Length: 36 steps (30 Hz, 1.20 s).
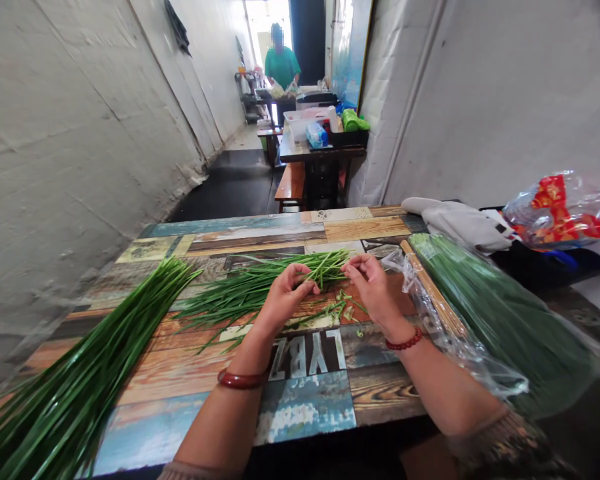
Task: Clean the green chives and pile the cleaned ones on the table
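A loose pile of garlic chives [245, 280] lies across the middle of the patterned table, leaves to the left and pale stalk ends to the right. My left hand [291, 293] is closed in a pinch on a few chive stalks over the pile. At the cut ends, my right hand [370, 283] pinches with thumb and forefinger, touching the tips of the stalks. Trimmed bits of chive [347, 310] are scattered below and between both hands. A larger bundle of chives [95, 353] rests along the table's left side, its leaves hanging toward the front edge.
Right of my hands lie a bundle of thin wooden sticks [435, 290] and a plastic bag of chives [495, 320]. Behind them are a pale cloth [460, 223] and a clear bag with red packets [555, 213]. Farther off, a person in green [282, 63] stands beyond another table [300, 152].
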Each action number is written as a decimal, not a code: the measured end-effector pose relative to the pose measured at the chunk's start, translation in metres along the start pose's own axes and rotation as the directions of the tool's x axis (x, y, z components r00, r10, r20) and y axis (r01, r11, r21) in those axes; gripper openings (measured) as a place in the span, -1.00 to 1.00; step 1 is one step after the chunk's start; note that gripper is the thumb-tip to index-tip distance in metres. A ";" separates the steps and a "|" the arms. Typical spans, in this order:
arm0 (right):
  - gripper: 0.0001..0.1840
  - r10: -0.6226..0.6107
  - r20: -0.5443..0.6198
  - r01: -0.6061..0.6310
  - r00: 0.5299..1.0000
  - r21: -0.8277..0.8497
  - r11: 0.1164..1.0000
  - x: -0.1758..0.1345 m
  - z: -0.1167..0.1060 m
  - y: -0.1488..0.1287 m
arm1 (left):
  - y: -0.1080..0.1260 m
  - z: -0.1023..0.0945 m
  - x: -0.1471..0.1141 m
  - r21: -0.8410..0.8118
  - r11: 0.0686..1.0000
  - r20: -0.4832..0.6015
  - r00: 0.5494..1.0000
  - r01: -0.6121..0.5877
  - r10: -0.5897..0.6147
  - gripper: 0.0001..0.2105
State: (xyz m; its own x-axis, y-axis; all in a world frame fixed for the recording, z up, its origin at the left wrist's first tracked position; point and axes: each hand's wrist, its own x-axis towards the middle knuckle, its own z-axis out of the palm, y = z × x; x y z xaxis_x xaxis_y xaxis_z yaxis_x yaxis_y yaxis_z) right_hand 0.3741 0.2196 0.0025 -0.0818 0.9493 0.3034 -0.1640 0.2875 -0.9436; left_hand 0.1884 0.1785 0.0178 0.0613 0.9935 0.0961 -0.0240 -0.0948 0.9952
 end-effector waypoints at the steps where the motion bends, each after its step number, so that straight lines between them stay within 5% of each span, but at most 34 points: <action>1: -0.76 0.021 0.023 -0.022 1.000 0.037 0.999 0.001 0.000 0.001 | 0.001 0.000 0.000 -0.002 1.000 0.016 1.000 0.005 -0.005 -0.74; 7: -0.57 0.132 0.240 -0.164 0.962 0.119 0.979 -0.004 0.007 0.005 | 0.001 0.003 0.000 -0.011 0.999 0.067 0.997 0.034 -0.034 -0.70; 16: -0.48 0.147 0.291 -0.172 0.945 0.062 0.983 -0.008 0.012 0.014 | -0.002 0.005 -0.001 -0.015 0.999 0.087 0.995 0.050 -0.049 -0.67; 26: -0.51 0.137 0.144 -0.145 0.980 0.044 0.989 -0.006 0.011 0.007 | -0.005 0.004 0.000 0.111 0.993 0.013 1.000 0.027 -0.029 -0.71; 33: -0.53 0.064 -0.022 -0.062 0.998 0.097 0.993 0.009 -0.013 -0.007 | -0.008 -0.004 0.003 0.147 0.989 -0.012 1.000 0.013 -0.011 -0.74; 36: -0.63 0.095 0.113 -0.093 0.989 -0.029 0.995 0.013 -0.025 -0.009 | -0.009 -0.005 0.003 0.234 0.972 -0.029 1.000 0.006 0.001 -0.78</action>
State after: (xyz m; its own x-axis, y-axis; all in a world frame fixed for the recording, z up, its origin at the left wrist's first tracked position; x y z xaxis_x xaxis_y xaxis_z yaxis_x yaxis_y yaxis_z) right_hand 0.3987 0.2324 0.0121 -0.2079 0.9519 0.2251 -0.1274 0.2018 -0.9711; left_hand 0.1835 0.1831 0.0094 0.0318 0.9949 0.0960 0.2102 -0.1006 0.9725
